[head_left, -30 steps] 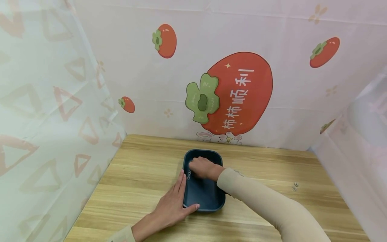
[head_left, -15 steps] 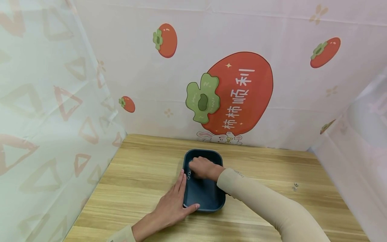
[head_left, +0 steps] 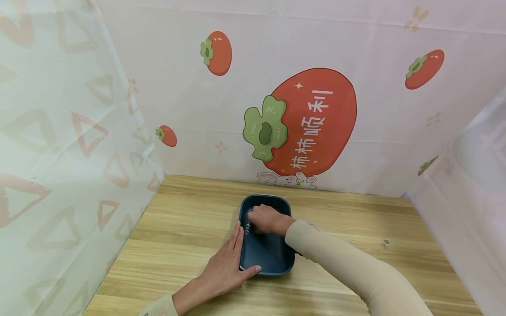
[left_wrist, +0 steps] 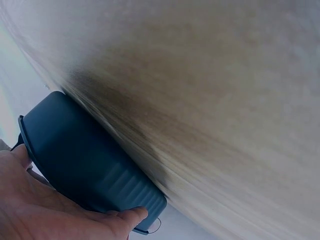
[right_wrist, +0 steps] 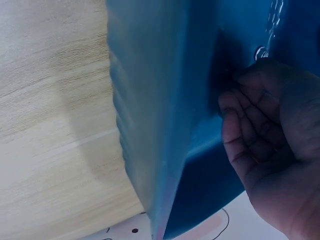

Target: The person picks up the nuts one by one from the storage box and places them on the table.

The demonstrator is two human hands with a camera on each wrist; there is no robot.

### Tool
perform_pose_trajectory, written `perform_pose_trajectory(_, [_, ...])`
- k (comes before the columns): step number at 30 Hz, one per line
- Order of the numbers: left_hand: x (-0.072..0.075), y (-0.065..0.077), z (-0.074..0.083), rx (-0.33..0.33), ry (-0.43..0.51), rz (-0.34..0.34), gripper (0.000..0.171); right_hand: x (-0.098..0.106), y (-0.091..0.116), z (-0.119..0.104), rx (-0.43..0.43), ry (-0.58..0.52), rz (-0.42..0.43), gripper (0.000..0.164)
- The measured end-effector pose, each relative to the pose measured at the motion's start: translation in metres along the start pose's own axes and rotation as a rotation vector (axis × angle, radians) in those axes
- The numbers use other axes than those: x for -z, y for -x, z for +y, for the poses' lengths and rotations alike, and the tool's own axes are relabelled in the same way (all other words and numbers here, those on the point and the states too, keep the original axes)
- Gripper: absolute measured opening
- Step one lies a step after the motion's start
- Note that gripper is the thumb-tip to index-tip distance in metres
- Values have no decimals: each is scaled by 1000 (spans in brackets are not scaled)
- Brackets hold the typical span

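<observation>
Dark blue tray (head_left: 269,256) on a wood-grained table (head_left: 189,219), rounded at the corners, long sides toward and away from the person, outer wall ribbed in both wrist views. Left hand (head_left: 223,270) outside the tray at its left: fingers straight and nearly together, foremost tips against the left wall, thumb spread wide of them and laid over the rim at the near left corner. Right hand (head_left: 266,218) inside the far half of the tray: fingers curled, fingertips low and toward the left wall; a piece pinched between the tips or none, not possible to tell. Small metal rings (head_left: 247,227) in a line inside the tray, close along the left wall, up to the fingers of the right hand; exact number hidden. In the right wrist view, one shiny ring just beside the fingertips. Two further metal pieces (head_left: 385,244) on the table, near each other, beyond the right forearm and well apart from the tray. Beige sleeves (head_left: 340,254) on both arms, dark lettering near the right cuff. Behind the table, a pale backdrop (head_left: 178,79) with printed persimmons, white characters on the largest, and a white rabbit (head_left: 288,181) below it.
</observation>
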State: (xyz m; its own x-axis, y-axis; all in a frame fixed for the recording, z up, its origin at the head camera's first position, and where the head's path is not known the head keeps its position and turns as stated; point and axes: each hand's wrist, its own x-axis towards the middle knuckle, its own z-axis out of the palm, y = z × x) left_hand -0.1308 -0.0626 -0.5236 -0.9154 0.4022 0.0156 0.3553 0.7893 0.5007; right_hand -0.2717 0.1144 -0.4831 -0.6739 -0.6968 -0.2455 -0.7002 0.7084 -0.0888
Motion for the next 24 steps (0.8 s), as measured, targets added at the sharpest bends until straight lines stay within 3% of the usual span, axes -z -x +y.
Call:
perform_pose_trajectory(9, [0,1,0,4,10,-3,113,3,14,7,4,-66,76,17])
perform_pose_trajectory(24, [1,0,1,14,11,-11,113,8,46,11,33,-187,263,6])
